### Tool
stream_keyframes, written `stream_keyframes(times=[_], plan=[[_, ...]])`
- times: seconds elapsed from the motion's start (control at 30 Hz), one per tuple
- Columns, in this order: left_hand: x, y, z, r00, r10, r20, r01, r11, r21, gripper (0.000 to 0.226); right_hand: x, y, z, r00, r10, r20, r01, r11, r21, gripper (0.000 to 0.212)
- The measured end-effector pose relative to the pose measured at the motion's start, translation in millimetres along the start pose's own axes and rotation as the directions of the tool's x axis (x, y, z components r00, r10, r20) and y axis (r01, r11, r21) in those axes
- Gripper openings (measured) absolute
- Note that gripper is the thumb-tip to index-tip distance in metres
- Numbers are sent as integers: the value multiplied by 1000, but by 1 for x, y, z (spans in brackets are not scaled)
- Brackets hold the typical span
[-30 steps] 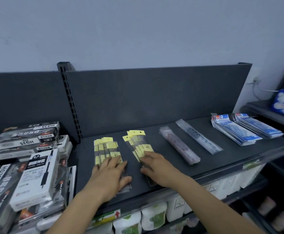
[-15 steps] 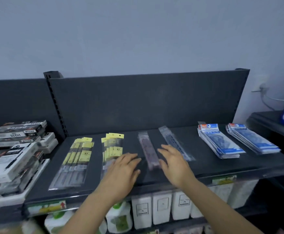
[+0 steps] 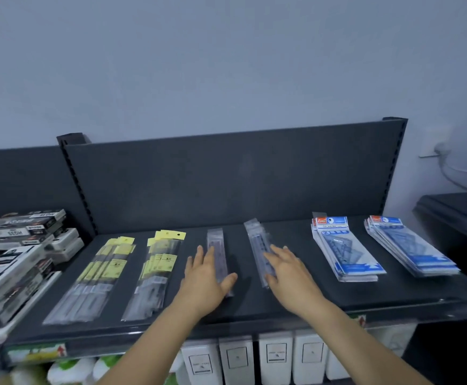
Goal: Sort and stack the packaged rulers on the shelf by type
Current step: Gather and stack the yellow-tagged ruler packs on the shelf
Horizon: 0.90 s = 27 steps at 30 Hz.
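Observation:
Six piles of packaged rulers lie in a row on the dark shelf (image 3: 296, 304). Two yellow-tagged piles sit at the left (image 3: 96, 276) and left of centre (image 3: 154, 273). A clear purple-tinted ruler pack (image 3: 216, 245) lies in the middle, with my left hand (image 3: 204, 273) flat over its near end, fingers spread. A clear bluish ruler pack (image 3: 256, 240) lies beside it, and my right hand (image 3: 289, 269) rests flat on its lower half. Two blue geometric-set stacks lie at the right (image 3: 343, 251) and far right (image 3: 410, 245).
Black-and-white boxes (image 3: 18, 254) are heaped on the neighbouring shelf at the left. White containers (image 3: 274, 357) stand on the level below. A dark side shelf (image 3: 454, 215) with a blue-white pack is at the far right. The grey back panel (image 3: 226, 179) rises behind.
Both hands left the yellow-tagged piles and moved right onto the two clear ruler packs. The view shifted right and back, showing the whole shelf.

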State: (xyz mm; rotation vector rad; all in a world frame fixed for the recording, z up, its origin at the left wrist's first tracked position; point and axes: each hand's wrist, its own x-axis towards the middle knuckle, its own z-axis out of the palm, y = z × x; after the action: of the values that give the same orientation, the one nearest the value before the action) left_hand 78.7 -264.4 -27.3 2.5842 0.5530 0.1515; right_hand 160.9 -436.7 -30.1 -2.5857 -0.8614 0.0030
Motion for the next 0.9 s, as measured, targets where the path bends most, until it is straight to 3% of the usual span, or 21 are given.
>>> stream_keyframes(times=[0.13, 0.23, 0.37, 0.53, 0.67, 0.9], plan=[[31, 11, 10, 978, -175, 113, 178, 984, -14, 96, 22, -1, 2, 998, 37, 56, -38, 999, 18, 61], [49, 16, 15, 961, -225, 158, 222, 974, 38, 100, 38, -2, 0, 994, 70, 80, -72, 997, 33, 66], [67, 14, 18, 957, -231, 177, 208, 968, 141, 92, 65, -2, 4, 989, 103, 105, -104, 995, -2, 68], [75, 12, 23, 949, -201, 241, 144, 961, 235, 77, 84, 0, 25, 963, 128, 236, -101, 987, -124, 66], [77, 10, 28, 959, -169, 226, 99, 952, 290, 74, 88, 1, 32, 947, 168, 275, -154, 985, -71, 65], [75, 10, 27, 967, -187, 174, 108, 917, 383, 82, 87, 7, 25, 962, 209, 176, -224, 972, 71, 69]])
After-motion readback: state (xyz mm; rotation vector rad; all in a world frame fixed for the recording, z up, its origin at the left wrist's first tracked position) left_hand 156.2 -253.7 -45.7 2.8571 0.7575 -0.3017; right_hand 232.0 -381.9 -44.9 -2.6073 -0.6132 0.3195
